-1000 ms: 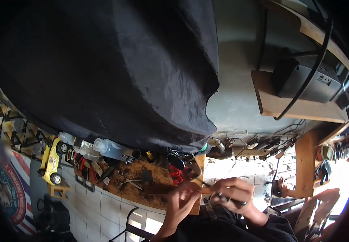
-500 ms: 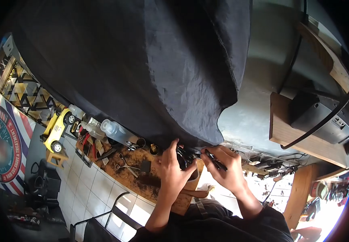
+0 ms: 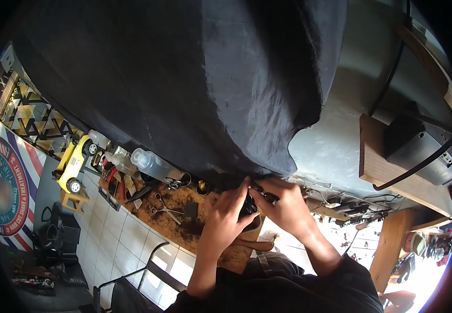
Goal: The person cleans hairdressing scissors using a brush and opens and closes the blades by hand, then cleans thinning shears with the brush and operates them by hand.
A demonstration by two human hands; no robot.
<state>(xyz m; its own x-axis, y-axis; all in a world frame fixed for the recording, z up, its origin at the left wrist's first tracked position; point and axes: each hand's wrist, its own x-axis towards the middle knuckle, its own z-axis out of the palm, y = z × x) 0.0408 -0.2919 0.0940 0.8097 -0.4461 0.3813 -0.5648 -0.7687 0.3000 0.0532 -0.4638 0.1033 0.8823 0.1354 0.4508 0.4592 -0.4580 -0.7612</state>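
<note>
In the head view my left hand (image 3: 222, 220) closes around a dark object (image 3: 248, 206), mostly hidden by my fingers, so its kind is unclear. My right hand (image 3: 287, 204) grips a slim black tool with a pen-like shaft (image 3: 258, 188). Its tip reaches my left fingertips, beside the dark object. Both hands are close together over the right end of a worn brown workbench (image 3: 192, 239), just below the edge of a large dark cloth (image 3: 158, 88). A wooden handle (image 3: 257, 244) lies below my hands.
On the bench are open scissors (image 3: 166, 209), a small black block (image 3: 190, 209), red-handled pliers (image 3: 122, 190) and a clear bottle (image 3: 154, 165). A yellow toy car (image 3: 73, 164) stands at left. Cables (image 3: 335, 192) run along the wall, below a wooden shelf (image 3: 393, 166).
My right hand has moved left, bringing the black tool against the dark object at my left fingertips. My left hand stays around that object. The whole view has shifted slightly.
</note>
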